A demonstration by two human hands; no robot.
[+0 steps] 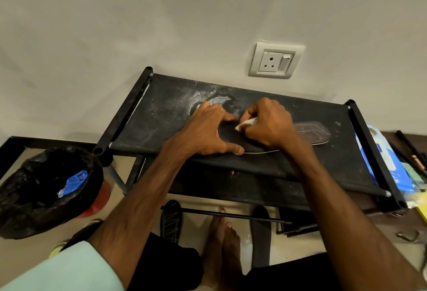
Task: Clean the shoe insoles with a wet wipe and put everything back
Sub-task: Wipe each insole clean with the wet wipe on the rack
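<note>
No readable text anywhere in view.

The blue wrapper (75,183) lying in the bin (20,189) has a small white mark on it, but it is too blurred to tell any letter or number. The blue-and-white wipes pack (379,159) at the right end of the rack carries a dark blue label patch, and its print is too small and smeared to read. The heel end of the insole (312,132) bears pale line markings that cannot be made out as a word or logo. The wall socket (275,60) shows no lettering that can be read.
</note>
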